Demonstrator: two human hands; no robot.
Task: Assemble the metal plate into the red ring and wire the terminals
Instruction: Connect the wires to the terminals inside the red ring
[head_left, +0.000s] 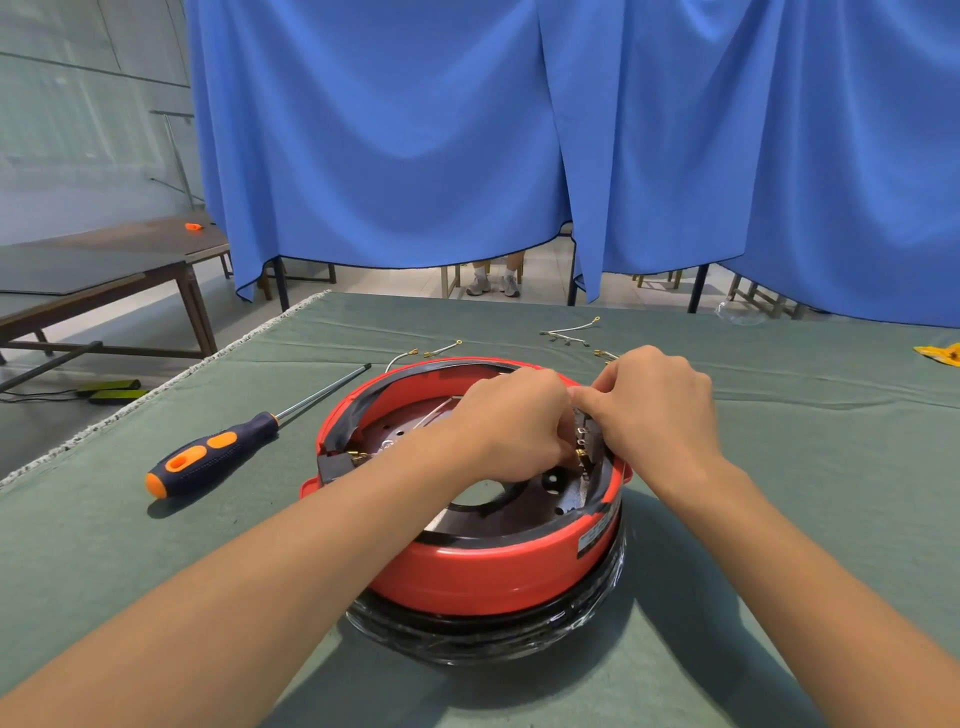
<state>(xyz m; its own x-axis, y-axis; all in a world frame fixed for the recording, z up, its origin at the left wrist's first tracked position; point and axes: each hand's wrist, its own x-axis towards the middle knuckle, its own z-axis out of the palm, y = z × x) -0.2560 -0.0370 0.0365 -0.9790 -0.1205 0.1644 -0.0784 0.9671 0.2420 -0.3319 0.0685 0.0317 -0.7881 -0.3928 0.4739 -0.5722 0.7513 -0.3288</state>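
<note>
Two hands meet over the red ring, which sits mouth-up on the green worktop with the metal plate lying flat inside it. The left hand curls its fingers down at the terminals on the ring's right inner wall; the right hand pinches something small there (likely a wire end, though it is hidden). Such wires are probably thin and limp, best held just behind the connector. A screwdriver lies left, tip pointing away.
</note>
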